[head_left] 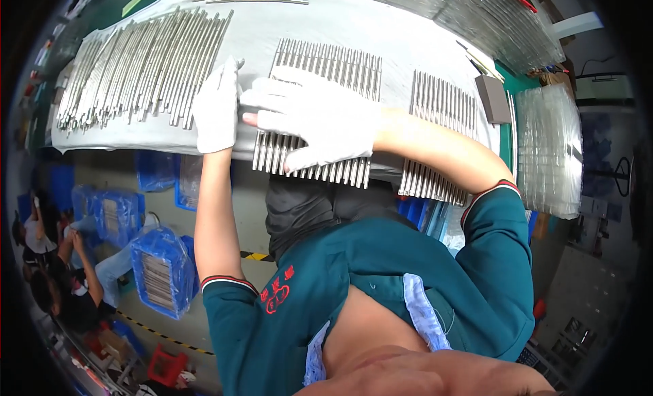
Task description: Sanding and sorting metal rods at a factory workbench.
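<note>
Both my hands wear white gloves, with a bare fingertip or two showing on the right one. My right hand [316, 113] reaches across and lies with fingers outstretched over the middle group of metal rods [330, 61], covering their centre. The rods lie side by side in a row, their near ends jutting past the table's front edge. My left hand [218, 109] rests on the white cloth [255, 32] just left of that row, fingers straight and pointing away. Nothing shows in its grasp. A larger, uneven spread of thin metal rods [146, 66] lies just left of it.
Another row of rods [445, 100] lies to the right, partly under my right forearm. Beyond it stand a dark grey block [492, 99] and stacked clear plastic trays [549, 151]. Blue bins [163, 270] wrapped in plastic sit on the floor at left, near seated people.
</note>
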A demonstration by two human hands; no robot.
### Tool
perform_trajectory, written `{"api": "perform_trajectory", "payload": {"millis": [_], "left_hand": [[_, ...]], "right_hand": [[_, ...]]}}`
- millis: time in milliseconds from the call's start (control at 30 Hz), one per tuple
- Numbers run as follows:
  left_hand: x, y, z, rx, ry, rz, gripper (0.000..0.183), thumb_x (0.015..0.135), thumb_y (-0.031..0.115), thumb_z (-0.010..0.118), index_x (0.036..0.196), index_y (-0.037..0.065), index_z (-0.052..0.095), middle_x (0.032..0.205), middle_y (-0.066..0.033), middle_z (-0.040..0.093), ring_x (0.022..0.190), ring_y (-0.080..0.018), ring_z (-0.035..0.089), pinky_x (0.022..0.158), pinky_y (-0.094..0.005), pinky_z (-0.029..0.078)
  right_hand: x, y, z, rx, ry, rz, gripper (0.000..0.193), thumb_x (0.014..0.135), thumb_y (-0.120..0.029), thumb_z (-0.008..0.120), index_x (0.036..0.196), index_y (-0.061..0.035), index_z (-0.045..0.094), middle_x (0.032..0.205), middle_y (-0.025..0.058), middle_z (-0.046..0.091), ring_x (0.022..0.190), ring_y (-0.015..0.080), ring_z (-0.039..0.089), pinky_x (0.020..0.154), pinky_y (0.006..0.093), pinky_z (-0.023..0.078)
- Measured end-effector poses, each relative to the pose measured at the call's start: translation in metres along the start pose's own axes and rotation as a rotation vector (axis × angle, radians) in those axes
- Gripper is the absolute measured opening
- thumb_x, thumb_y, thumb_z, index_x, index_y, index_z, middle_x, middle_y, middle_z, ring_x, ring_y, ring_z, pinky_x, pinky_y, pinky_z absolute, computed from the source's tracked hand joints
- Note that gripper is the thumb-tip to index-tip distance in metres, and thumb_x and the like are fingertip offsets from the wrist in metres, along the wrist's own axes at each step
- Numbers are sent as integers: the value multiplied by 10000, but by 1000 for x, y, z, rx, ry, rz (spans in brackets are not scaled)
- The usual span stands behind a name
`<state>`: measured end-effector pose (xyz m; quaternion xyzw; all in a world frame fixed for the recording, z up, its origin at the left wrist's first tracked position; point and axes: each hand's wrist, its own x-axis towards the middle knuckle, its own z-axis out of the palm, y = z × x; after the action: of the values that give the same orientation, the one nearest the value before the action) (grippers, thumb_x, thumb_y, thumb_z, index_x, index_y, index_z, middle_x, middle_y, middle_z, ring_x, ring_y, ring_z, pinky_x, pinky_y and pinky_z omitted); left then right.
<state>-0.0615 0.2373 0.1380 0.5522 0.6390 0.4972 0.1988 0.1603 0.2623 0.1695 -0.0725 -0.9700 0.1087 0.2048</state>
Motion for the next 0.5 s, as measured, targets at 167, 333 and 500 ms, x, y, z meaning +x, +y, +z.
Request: {"api": "perform_trajectory", "payload": {"millis": [167, 333, 500], "left_hand": [[1, 12, -2, -43, -135, -172, 354, 1048, 314, 573, 1163, 27, 745, 674, -18, 581, 606, -82, 497, 611, -261, 428], [-1, 18, 1, 20, -181, -251, 360, 1028, 338, 598, 1138, 31, 749, 699, -36, 629, 623, -105, 552, 637, -281, 462], [-3, 13, 4, 294, -241, -65, 270, 992, 309, 635, 1024, 70, 755, 792, -101, 698, 706, -244, 669, 683, -356, 520]], "right_hand": [[0, 5, 9, -105, -219, 64, 787, 907, -640, 561, 1508, -137, 485, 1586, 155, 414, 1490, 336, 343, 1247, 499, 196], [-15, 6, 6, -104, -168, 57, 741, 900, -627, 577, 1455, -137, 545, 1536, 143, 479, 1450, 323, 396, 1220, 500, 242], [-29, 6, -2, -50, -241, 88, 825, 875, -662, 574, 1509, -141, 488, 1593, 162, 412, 1489, 365, 347, 1244, 532, 192]]}}
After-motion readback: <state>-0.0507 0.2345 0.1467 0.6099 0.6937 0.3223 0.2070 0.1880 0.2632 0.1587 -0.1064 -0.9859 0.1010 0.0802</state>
